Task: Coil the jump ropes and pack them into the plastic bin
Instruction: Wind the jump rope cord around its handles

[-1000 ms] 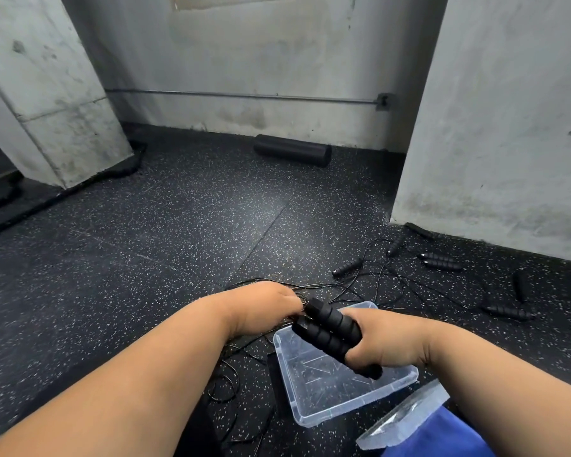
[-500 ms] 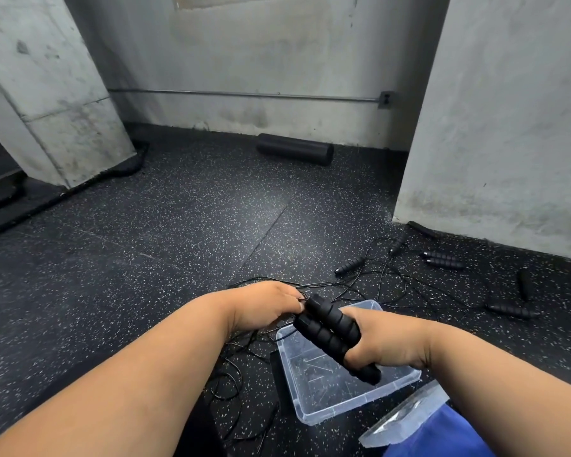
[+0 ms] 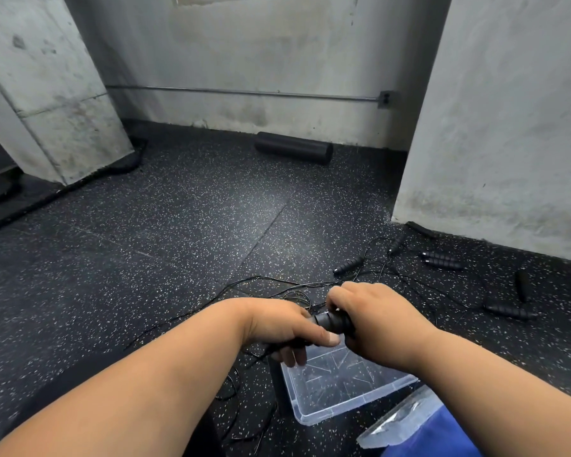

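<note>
Both hands now grip the paired jump-rope handles [image 3: 333, 321] over the plastic bin [image 3: 350, 387]: the right hand [image 3: 379, 319] has rolled over them, the left hand [image 3: 282, 328] has closed underneath, suggesting coiling continues; other ropes [image 3: 442, 260] lie at two o'clock.

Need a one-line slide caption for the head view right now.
Both hands, left and right, grip black jump-rope handles above the empty clear plastic bin.
</note>
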Available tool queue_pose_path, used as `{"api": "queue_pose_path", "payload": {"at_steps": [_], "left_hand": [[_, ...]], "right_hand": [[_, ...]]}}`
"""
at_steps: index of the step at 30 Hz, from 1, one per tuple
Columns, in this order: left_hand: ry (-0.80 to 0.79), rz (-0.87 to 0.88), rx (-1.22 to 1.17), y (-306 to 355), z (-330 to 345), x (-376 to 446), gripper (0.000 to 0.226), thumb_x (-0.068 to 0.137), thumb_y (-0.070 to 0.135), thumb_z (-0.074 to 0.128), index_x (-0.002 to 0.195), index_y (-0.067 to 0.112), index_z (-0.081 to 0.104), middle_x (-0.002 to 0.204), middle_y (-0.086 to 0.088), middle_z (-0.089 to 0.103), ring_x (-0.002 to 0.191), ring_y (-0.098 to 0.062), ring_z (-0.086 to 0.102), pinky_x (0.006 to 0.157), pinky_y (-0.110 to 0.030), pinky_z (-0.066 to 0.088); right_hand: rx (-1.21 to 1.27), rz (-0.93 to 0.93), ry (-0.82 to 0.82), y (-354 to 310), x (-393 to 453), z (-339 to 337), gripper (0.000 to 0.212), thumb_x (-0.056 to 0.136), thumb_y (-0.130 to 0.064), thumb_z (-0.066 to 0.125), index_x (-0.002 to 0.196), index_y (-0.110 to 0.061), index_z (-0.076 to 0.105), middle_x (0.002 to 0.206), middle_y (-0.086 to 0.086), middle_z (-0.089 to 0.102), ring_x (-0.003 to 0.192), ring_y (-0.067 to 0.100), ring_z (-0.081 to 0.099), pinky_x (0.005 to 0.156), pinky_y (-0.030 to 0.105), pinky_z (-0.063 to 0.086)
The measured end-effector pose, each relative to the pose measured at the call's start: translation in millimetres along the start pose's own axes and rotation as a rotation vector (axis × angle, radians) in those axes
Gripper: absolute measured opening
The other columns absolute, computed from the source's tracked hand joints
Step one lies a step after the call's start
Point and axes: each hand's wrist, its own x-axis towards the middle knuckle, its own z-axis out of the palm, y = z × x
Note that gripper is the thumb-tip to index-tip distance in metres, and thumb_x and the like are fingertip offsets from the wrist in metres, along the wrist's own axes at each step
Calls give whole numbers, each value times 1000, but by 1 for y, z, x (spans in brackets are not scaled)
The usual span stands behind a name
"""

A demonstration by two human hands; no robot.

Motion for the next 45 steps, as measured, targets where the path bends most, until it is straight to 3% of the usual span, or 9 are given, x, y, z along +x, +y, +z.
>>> {"api": "queue_pose_path", "payload": {"at_steps": [4, 6, 9, 12, 15, 18, 26, 33, 45], "left_hand": [[209, 152, -264, 0, -1, 3, 29, 95, 36, 76, 105, 17, 56, 71, 1, 57, 54, -11, 49, 52, -23, 43], [290, 269, -555, 1, -5, 5, 36, 88, 32, 79, 111, 18, 55, 74, 3, 57, 57, -10, 47, 57, -25, 41], [236, 427, -984, 9, -11, 3, 43, 80, 21, 79, 116, 17, 56, 81, 0, 60, 56, -9, 47, 59, -25, 44], [167, 498, -1135, 19, -9, -2, 45, 74, 9, 77, 116, 16, 61, 86, -4, 62, 56, -10, 48, 65, -28, 50], [172, 453, -1021, 18, -12, -8, 59, 66, 6, 79, 122, 13, 61, 90, -5, 55, 52, -8, 42, 80, -35, 56], [267, 390, -814, 8, -25, -20, 48, 79, 1, 74, 125, 8, 59, 91, -4, 52, 56, -10, 41, 74, -29, 62], [494, 30, 275, -18, -48, -32, 38, 85, 35, 82, 113, 28, 57, 96, 5, 67, 79, -11, 60, 67, -27, 43], [295, -67, 515, -13, -26, -22, 39, 83, 41, 82, 110, 31, 55, 98, 9, 68, 83, -13, 63, 65, -28, 44], [444, -87, 657, -4, -5, -30, 32, 76, 37, 75, 97, 31, 51, 88, 10, 67, 78, -13, 66, 66, -30, 52]], "right_hand": [[10, 191, 468, 0, -2, 3, 71, 68, -29, 79, 135, -33, 56, 137, 2, 53, 133, 30, 48, 114, 52, 34], [235, 383, 606, -12, -3, 2, 83, 73, -30, 83, 146, -34, 44, 145, 1, 43, 137, 21, 41, 118, 44, 29], [1090, 644, 317, -39, 3, 9, 88, 74, -30, 84, 146, -40, 35, 137, -6, 48, 124, 5, 50, 101, 23, 39], [1610, 511, -201, -61, 6, 22, 65, 78, -24, 78, 139, -24, 54, 120, -8, 71, 108, -2, 66, 90, 19, 43], [1491, 395, -246, -55, 6, 31, 13, 95, -21, 71, 100, -8, 70, 94, 2, 74, 90, 8, 67, 83, 13, 46], [1312, 417, -204, -30, 10, 28, 29, 94, -36, 71, 74, -18, 58, 64, 0, 60, 68, 19, 56, 72, 31, 45], [671, 364, 97, 11, 11, -15, 38, 84, -31, 80, 64, -17, 51, 52, -12, 48, 50, 3, 38, 52, 27, 34], [397, 175, 97, -8, 3, -37, 28, 78, -37, 74, 66, -20, 57, 61, -11, 61, 57, 7, 54, 50, 22, 39], [600, 252, 63, -7, 0, -46, 19, 75, -26, 74, 67, -19, 58, 63, -1, 63, 52, 8, 46, 52, 32, 42]]}}
